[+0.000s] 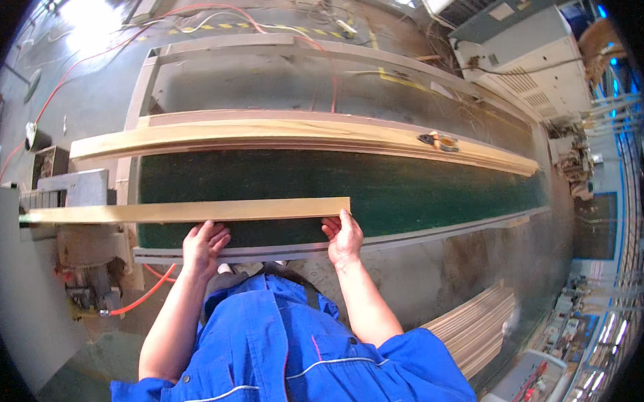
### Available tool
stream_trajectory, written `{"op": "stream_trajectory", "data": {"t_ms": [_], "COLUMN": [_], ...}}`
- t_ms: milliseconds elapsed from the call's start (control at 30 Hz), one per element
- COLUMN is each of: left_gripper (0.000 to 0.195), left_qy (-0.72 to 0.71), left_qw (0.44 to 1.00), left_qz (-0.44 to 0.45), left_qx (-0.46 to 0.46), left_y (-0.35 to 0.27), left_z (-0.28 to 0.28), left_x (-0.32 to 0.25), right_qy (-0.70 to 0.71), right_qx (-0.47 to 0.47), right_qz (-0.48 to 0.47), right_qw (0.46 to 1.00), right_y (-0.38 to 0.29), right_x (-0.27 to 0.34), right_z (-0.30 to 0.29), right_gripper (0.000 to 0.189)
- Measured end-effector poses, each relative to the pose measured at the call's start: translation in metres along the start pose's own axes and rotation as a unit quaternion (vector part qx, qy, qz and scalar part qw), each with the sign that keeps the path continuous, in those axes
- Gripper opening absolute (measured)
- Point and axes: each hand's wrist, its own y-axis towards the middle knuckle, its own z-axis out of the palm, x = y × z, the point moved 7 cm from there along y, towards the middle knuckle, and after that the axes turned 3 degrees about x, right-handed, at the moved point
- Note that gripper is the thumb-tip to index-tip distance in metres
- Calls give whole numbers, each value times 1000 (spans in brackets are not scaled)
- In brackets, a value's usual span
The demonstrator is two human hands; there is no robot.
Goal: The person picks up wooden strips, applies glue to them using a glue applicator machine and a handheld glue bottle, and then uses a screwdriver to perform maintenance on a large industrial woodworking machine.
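Observation:
A long pale wooden strip (246,210) extends from before me to the far left, over a dark green work surface (277,173). My right hand (346,240) grips the strip at its right end, thumb at the top face and the other fingers curled below. Farther left, my left hand (201,248) is at the near edge of the same strip, with its fingertips against it and partly hidden. The strip's left end reaches a grey metal machine part (75,187) at the left side.
Stacked wooden strips (274,131) lie along the table's far side, with a small tool (438,141) on top. A metal rail (400,240) edges the near side. More strips (470,324) are stacked at lower right. Orange hose (146,295) curves at lower left; a white cabinet (534,75) stands upper right.

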Motion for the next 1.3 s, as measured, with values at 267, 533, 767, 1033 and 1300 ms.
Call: {"op": "stream_trajectory", "data": {"t_ms": [267,533,767,1033,1300], "left_gripper": [25,24,26,47,35], "left_qy": [1,15,51,-37,-101], "left_qw": [1000,1000,999,986,953], "left_qz": [-15,-1,-3,104,153], "left_qx": [-15,-14,8,-122,-240], "left_y": [-14,-13,-5,-12,20], "left_z": [-24,-11,-21,-89,-190], "left_x": [17,23,7,-50,-114], "right_qy": [48,48,73,28,2], "right_qx": [-17,-38,-37,36,-7], "right_qz": [-66,-99,19,100,85], "right_qw": [997,993,996,994,996], "right_y": [17,44,49,27,48], "right_x": [35,83,51,-16,-6], "right_z": [-53,-101,-87,-33,-60], "right_gripper": [19,16,16,26,26]}}
